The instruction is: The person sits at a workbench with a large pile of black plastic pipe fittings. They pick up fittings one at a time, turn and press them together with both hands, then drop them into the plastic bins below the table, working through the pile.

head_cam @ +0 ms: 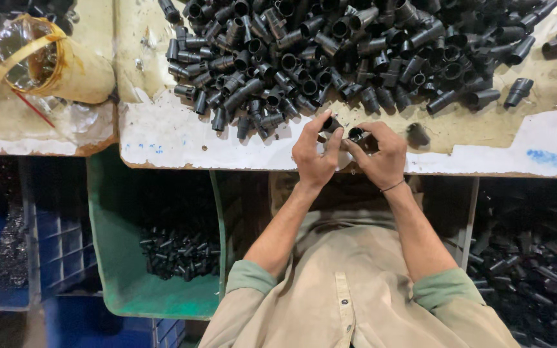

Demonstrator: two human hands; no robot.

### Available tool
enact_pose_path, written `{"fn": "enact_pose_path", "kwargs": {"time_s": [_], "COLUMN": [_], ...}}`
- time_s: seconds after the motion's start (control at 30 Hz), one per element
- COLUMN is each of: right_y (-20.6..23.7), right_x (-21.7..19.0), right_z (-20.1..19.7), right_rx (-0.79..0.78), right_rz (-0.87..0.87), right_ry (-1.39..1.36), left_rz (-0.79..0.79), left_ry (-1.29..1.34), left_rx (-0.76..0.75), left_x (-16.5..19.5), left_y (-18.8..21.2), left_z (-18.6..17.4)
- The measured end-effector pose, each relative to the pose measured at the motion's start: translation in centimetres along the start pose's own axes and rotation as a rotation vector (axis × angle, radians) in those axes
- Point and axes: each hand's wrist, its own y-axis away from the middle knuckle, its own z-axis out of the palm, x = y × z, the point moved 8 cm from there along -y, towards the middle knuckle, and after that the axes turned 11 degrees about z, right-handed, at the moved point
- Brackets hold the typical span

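Observation:
A big heap of black plastic tube fittings (349,51) covers the far part of a worn white and tan worktable (182,138). My left hand (314,151) pinches a small black part (331,124) between thumb and fingers at the table's near edge. Right beside it, my right hand (378,154) grips one black fitting (356,134) with its round opening facing up. The two hands almost touch, and a dark cord circles my right wrist.
A green crate (114,270) below the table on the left holds several black fittings. A blue crate (8,258) stands further left. More black parts (536,270) pile up below on the right. A tape-wrapped clear bag (40,58) lies on a neighbouring board.

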Motion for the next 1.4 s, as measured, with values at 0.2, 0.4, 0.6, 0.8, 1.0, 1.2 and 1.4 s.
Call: {"fn": "enact_pose_path", "kwargs": {"time_s": [0.2,0.4,0.6,0.8,1.0,1.2,1.4], "right_y": [0.0,-0.1,0.1,0.0,0.1,-0.1,-0.1], "right_x": [0.3,-0.6,-0.9,-0.9,-1.3,-2.1,-2.0], "right_z": [0.0,-0.1,-0.1,0.1,-0.1,-0.2,-0.2], "right_rx": [-0.020,-0.021,-0.021,-0.005,-0.010,-0.049,-0.032], "right_rz": [0.030,-0.008,-0.030,-0.048,-0.056,-0.074,-0.068], "right_ry": [0.009,0.005,0.022,0.037,0.053,0.027,0.046], "left_rz": [0.154,0.160,0.183,0.238,0.276,0.258,0.194], "left_ry": [-0.013,0.000,0.007,-0.031,-0.098,0.008,-0.032], "left_rx": [-0.121,-0.112,-0.154,-0.147,-0.189,-0.140,-0.194], "left_x": [1.5,1.6,2.0,2.6,3.3,3.1,1.4], "left_y": [0.0,-0.2,-0.1,-0.5,-0.9,-0.9,0.4], "left_z": [1.3,1.2,1.3,1.2,1.3,0.5,1.8]}}
